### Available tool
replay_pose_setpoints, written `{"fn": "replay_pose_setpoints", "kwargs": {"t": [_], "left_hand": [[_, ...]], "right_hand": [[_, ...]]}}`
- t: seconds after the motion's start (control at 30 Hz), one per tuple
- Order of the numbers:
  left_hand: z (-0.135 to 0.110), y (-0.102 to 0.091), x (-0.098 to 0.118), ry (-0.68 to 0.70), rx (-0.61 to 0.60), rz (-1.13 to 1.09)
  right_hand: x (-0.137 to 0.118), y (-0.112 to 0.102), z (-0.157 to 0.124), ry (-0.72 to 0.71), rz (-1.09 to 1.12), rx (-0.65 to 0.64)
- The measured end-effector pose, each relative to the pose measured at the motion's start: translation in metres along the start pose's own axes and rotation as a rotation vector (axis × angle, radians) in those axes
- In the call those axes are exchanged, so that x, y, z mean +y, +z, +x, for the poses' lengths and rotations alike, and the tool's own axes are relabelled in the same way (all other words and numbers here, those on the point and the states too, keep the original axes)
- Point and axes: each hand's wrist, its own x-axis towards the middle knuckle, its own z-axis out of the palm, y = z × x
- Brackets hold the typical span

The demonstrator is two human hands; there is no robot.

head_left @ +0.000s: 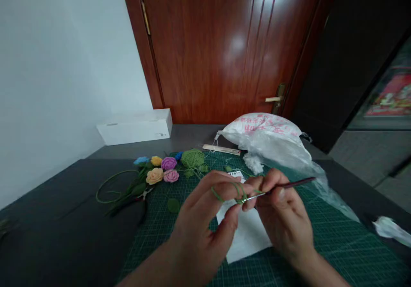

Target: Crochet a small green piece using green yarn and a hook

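My left hand point(205, 222) holds a strand of green yarn point(224, 195) wound over its raised fingers, with a small green crocheted piece pinched at the fingertips. My right hand point(284, 220) grips a thin crochet hook point(276, 189) with a dark red handle, and its silver tip enters the green stitches point(240, 200). A ball of green yarn point(192, 158) lies on the far part of the green cutting mat point(340, 240). A sheet of white paper point(247, 240) lies on the mat under my hands.
Several crocheted flowers point(160, 169) and green stems point(118, 188) lie left of the yarn ball. A white plastic bag point(266, 137) and white stuffing point(253, 163) sit behind the mat. A white box point(135, 127) stands against the wall, and a wooden door point(205, 47) rises behind the dark table point(64, 210).
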Motion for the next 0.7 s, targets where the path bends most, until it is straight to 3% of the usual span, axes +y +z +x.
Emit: {"fn": "replay_pose_setpoints", "kwargs": {"t": [0.33, 0.7], "left_hand": [[0.0011, -0.0019, -0.0014, -0.021, -0.05, -0.016], [0.0046, -0.0041, 0.0033, 0.018, -0.011, 0.107]], "right_hand": [[0.0011, -0.0028, 0.0021, -0.038, -0.095, -0.022], [0.0008, -0.0037, 0.0018, -0.073, -0.185, -0.006]]}}
